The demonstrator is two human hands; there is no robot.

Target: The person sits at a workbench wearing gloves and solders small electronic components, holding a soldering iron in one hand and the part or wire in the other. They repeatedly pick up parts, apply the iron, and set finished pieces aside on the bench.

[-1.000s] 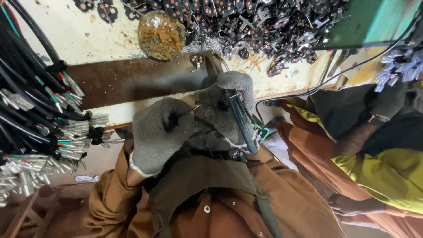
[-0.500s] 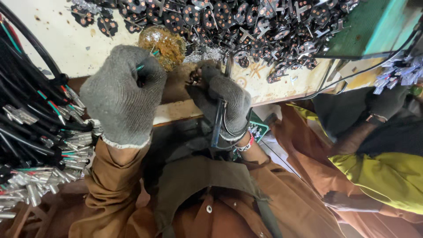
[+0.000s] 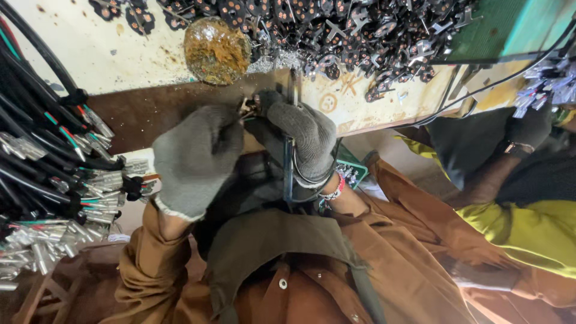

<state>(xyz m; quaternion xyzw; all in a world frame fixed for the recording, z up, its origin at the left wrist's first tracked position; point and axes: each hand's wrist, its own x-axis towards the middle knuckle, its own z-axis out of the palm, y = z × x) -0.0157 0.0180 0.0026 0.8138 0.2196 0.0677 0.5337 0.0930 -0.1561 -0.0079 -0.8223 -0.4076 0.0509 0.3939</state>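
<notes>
Both my hands wear grey knit gloves. My left hand (image 3: 192, 159) is closed, its fingertips meeting a small metal terminal piece (image 3: 247, 108) at the bench's front edge. My right hand (image 3: 306, 141) grips the dark handles of a plier-like hand tool (image 3: 290, 162), whose upper part reaches up to the same small piece. A bracelet sits on my right wrist. What exactly lies between the left fingers is mostly hidden by the glove.
Bundles of black cables with metal end terminals (image 3: 54, 180) hang at the left. A rusty round tin (image 3: 216, 51) and a heap of black star-shaped parts (image 3: 360, 36) lie on the bench (image 3: 90, 54). Another person's gloved hand (image 3: 531, 129) works at the right.
My left hand came down from near the round tin to the bench edge and now meets the right hand. The right hand stays on the tool, raised slightly toward the bench.
</notes>
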